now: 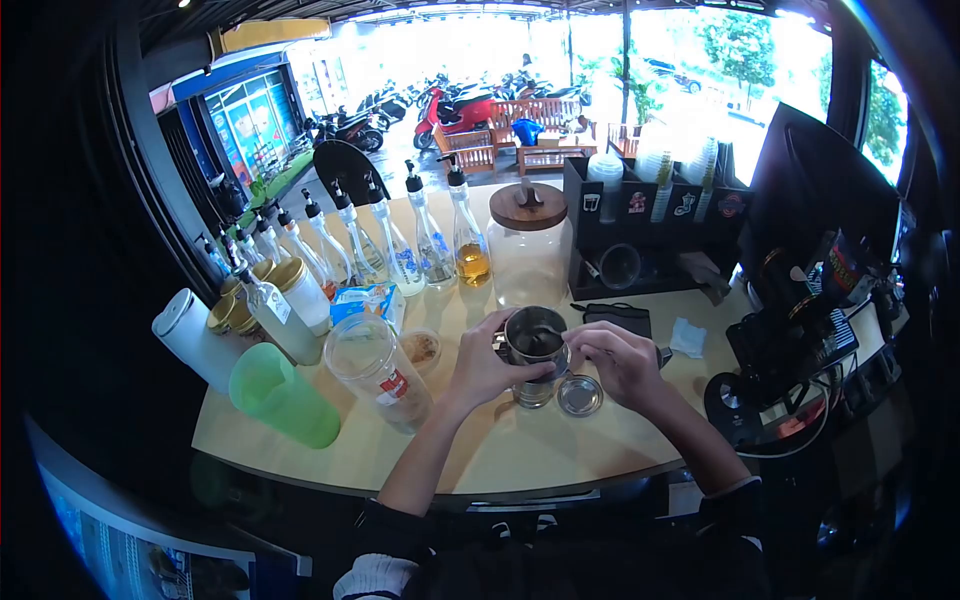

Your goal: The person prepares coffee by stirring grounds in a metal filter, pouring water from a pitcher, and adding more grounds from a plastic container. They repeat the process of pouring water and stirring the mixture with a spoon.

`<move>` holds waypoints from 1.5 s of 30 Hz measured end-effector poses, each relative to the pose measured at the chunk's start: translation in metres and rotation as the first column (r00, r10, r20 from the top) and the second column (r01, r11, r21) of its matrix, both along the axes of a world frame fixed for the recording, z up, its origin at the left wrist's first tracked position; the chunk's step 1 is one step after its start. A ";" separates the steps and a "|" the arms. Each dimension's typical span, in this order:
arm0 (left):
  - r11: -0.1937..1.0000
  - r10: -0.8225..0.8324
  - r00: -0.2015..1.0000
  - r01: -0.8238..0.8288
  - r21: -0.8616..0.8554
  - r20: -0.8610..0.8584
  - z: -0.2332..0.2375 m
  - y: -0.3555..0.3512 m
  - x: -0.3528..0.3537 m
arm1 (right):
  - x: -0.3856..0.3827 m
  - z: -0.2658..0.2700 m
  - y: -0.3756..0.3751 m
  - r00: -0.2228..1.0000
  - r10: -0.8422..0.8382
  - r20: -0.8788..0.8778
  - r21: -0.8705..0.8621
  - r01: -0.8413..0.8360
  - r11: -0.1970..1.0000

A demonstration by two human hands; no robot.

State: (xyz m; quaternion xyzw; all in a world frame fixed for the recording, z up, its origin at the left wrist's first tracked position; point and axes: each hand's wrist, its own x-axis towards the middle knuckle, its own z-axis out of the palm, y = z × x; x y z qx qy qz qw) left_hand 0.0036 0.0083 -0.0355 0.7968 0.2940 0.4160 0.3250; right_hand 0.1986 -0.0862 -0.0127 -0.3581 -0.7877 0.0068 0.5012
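Observation:
My left hand is wrapped round a metal cup with a dark inside, held above the counter's middle. Below the cup shows the lower part of a clear glass. At the cup's right rim my right hand has its fingers pinched together; what they hold, if anything, is too small to make out. A round metal lid lies on the counter just right of the glass. To the left stand a clear plastic cup with a red label and a small tub of brown bits.
Pump bottles line the counter's back left, near a green cup. Behind my hands stands a big jar with a wooden lid. A black cup holder is at the back right, with dark equipment beside it.

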 end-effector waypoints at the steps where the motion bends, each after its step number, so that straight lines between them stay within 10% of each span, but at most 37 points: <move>1: 1.000 -0.013 1.000 0.013 -0.005 -0.010 0.001 0.000 0.001 | 0.000 -0.002 0.003 1.000 -0.006 -0.010 -0.017 0.006 1.000; 28: 0.957 -0.256 0.967 0.253 0.144 0.000 0.016 0.027 -0.009 | 0.005 0.006 0.003 0.917 0.221 -0.333 -0.185 -0.293 0.938; 45: 0.940 -0.224 0.973 0.229 0.255 -0.048 0.015 0.022 -0.009 | 0.004 0.022 0.006 0.993 0.054 -0.106 -0.021 -0.056 0.998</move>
